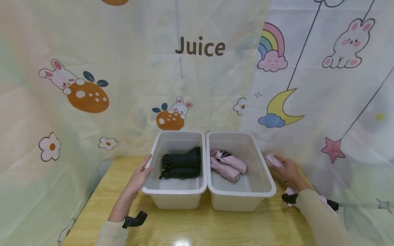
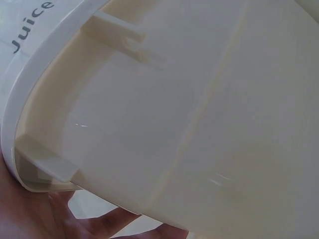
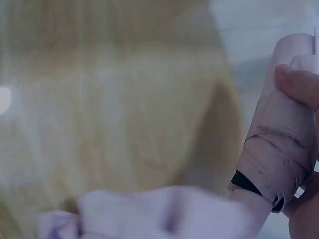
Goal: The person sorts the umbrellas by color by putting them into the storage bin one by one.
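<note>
Two white bins stand side by side on the wooden table. The left bin point(image 1: 150, 189) holds black folded umbrellas point(image 1: 181, 165); the right bin point(image 1: 272, 186) holds pink folded umbrellas point(image 1: 228, 164). My left hand point(image 1: 144, 171) rests with straight fingers against the left bin's outer wall point(image 2: 164, 124), thumb near the rim. To the right of the right bin, my right hand point(image 1: 284, 169) grips a pink folded umbrella point(image 1: 272, 160), with the thumb over its wrapped fabric point(image 3: 281, 139). Another pink umbrella with a black handle point(image 1: 289, 199) lies under my right forearm.
Printed curtains hang close behind and on both sides of the table point(image 1: 197, 225). A blurred pink umbrella point(image 3: 164, 214) fills the bottom of the right wrist view. The table's right edge lies just past my right hand.
</note>
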Action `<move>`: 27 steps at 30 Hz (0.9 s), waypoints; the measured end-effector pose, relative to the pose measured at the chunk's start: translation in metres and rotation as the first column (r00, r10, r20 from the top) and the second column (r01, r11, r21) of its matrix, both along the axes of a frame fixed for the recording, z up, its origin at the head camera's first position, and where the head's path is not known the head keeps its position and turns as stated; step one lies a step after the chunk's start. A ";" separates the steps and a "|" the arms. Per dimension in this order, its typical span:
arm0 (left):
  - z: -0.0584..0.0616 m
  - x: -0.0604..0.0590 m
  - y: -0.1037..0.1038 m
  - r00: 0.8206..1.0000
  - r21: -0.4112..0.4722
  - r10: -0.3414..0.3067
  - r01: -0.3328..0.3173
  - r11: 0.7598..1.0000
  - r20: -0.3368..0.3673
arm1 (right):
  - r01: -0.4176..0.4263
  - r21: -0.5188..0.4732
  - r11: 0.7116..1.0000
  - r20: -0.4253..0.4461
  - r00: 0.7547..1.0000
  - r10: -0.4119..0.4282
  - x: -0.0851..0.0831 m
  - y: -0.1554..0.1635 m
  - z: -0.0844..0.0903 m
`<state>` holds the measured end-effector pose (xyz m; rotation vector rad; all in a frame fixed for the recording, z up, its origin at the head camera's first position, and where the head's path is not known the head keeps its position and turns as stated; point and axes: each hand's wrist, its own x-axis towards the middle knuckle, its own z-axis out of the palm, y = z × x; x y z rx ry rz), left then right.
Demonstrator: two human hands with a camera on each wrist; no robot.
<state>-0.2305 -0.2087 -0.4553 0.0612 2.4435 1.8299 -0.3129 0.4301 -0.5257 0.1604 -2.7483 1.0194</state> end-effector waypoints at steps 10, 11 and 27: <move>0.006 -0.001 -0.003 1.000 -0.017 0.019 -0.019 1.000 -0.010 | -0.049 0.024 0.999 0.023 0.999 0.048 -0.005 -0.008 0.083; 0.006 -0.003 -0.003 1.000 -0.012 0.021 -0.021 1.000 -0.010 | -0.057 0.034 0.998 0.028 0.998 0.056 -0.005 -0.009 0.094; 0.001 -0.002 -0.001 1.000 0.010 0.018 -0.018 1.000 0.016 | -0.188 0.162 0.969 0.051 0.982 0.182 -0.011 -0.108 0.205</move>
